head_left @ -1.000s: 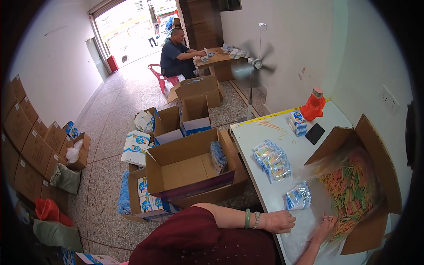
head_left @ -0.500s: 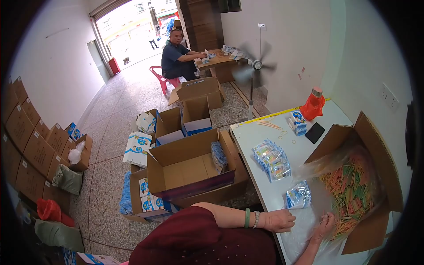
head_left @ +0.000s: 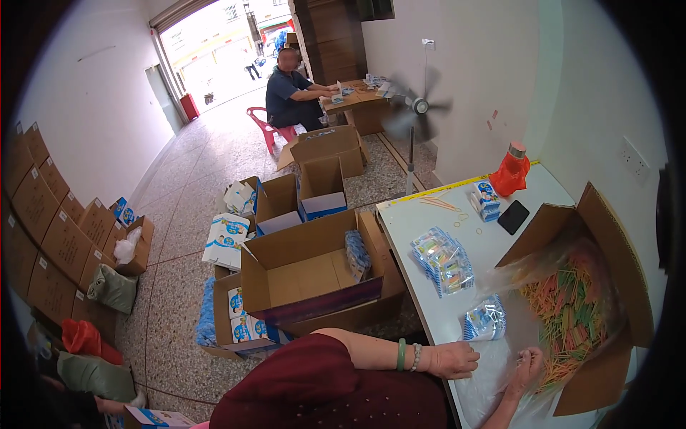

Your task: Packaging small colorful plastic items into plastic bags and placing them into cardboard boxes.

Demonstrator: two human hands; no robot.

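My left hand (head_left: 454, 359), with a green bangle and a bead bracelet at the wrist, is closed above the table's near side, its fingers curled down; what they hold, if anything, is hidden. Beside it lies clear plastic film (head_left: 480, 386). My right hand (head_left: 527, 368) is pinched by the edge of an open carton (head_left: 609, 261), on something too small to make out. Thin coloured sticks (head_left: 572, 314), in red, green and yellow, fill the plastic-lined carton. Just beyond my left hand is a small blue-and-clear packet (head_left: 484, 319). A stack of similar packets (head_left: 441, 261) lies farther off.
On the white table (head_left: 407, 222) are a phone (head_left: 512, 217), a small blue-white pack (head_left: 486, 200), rubber bands and a red-wrapped bottle (head_left: 509, 171). Cardboard boxes (head_left: 307, 275) crowd my left. A fan (head_left: 420, 107) spins beyond the table; a person (head_left: 289, 93) sits at another table.
Another person's arm has come into view at the lower left, by the sacks. My right hand's fingers have shifted slightly; my left hand stays about where it was. The whole view has shifted a little.
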